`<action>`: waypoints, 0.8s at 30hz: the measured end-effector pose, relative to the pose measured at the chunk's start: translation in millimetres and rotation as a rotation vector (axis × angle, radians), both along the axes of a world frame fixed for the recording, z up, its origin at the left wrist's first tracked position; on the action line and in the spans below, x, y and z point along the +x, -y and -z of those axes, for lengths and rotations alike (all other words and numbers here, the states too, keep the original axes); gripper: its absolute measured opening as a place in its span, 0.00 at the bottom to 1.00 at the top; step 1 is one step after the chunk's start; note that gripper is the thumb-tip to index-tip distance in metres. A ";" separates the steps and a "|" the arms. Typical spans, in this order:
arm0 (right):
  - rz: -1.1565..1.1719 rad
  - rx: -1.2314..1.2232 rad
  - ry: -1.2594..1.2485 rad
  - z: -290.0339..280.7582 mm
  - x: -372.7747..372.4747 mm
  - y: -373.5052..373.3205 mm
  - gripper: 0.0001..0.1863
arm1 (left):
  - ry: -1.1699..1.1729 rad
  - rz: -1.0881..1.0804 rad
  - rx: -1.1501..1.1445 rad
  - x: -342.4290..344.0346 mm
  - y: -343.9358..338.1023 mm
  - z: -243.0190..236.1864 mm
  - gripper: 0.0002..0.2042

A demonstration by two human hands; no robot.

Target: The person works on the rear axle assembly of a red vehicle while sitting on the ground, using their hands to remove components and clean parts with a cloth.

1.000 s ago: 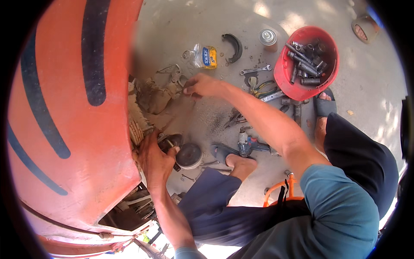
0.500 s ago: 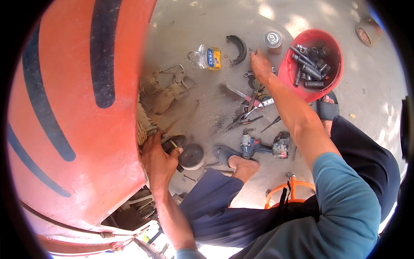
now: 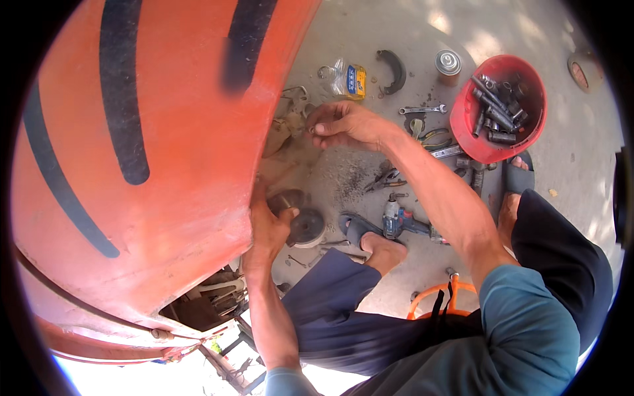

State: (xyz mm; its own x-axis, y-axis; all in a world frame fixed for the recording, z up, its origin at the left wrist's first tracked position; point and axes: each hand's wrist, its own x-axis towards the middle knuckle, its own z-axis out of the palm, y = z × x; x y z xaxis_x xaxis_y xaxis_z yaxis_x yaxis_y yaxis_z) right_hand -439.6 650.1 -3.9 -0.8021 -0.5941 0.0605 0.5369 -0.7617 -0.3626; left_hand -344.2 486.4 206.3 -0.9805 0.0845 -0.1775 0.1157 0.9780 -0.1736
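Observation:
My left hand (image 3: 266, 224) is beside the lower edge of a red panel (image 3: 178, 198) with black stripes. Its thumb lies against a dark round part (image 3: 288, 198), and the fingers wrap behind, partly hidden by the panel. Just right of that hand, a dark disc with a pale rim (image 3: 309, 230) sits low on the ground. In front of the panel's edge, my right hand (image 3: 343, 127) is raised with thumb and fingertips pinched together. Something small shows between the fingertips, too small to name.
A red helmet (image 3: 460, 125) holds several dark sockets, beside a metal can (image 3: 448, 66). Around lie a curved brake shoe (image 3: 396, 71), a yellow-and-blue packet (image 3: 356, 82), a combination wrench (image 3: 422, 109), pliers (image 3: 383, 181) and a cordless impact wrench (image 3: 396, 219). An orange stool frame (image 3: 432, 292) stands nearby.
My right hand has come left from the floor near the can and brake shoe to the panel's edge, fingers pinched. The wrench it covered now shows. My left hand stays at the round part.

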 end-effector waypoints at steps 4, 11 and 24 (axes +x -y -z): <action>-0.009 -0.093 -0.016 -7.9 3.3 -5.4 0.11 | 0.033 -0.026 0.034 -2.1 -8.0 -5.0 0.32; 0.007 -0.061 -0.030 -19.8 3.5 -5.9 0.13 | 0.021 0.000 0.009 -0.9 -2.4 -2.7 0.32; 0.018 0.567 -0.610 -43.0 -27.9 51.7 0.15 | 0.075 -0.034 0.021 -4.7 -16.7 -6.6 0.31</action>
State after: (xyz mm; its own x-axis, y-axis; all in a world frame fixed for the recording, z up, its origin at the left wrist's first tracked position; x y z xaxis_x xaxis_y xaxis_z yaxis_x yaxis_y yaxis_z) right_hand -467.5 598.5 39.1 -0.7351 -0.6528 0.1831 0.1112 -0.3825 -0.9172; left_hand -348.9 503.1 212.9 -0.9669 0.0554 -0.2489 0.0938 0.9850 -0.1450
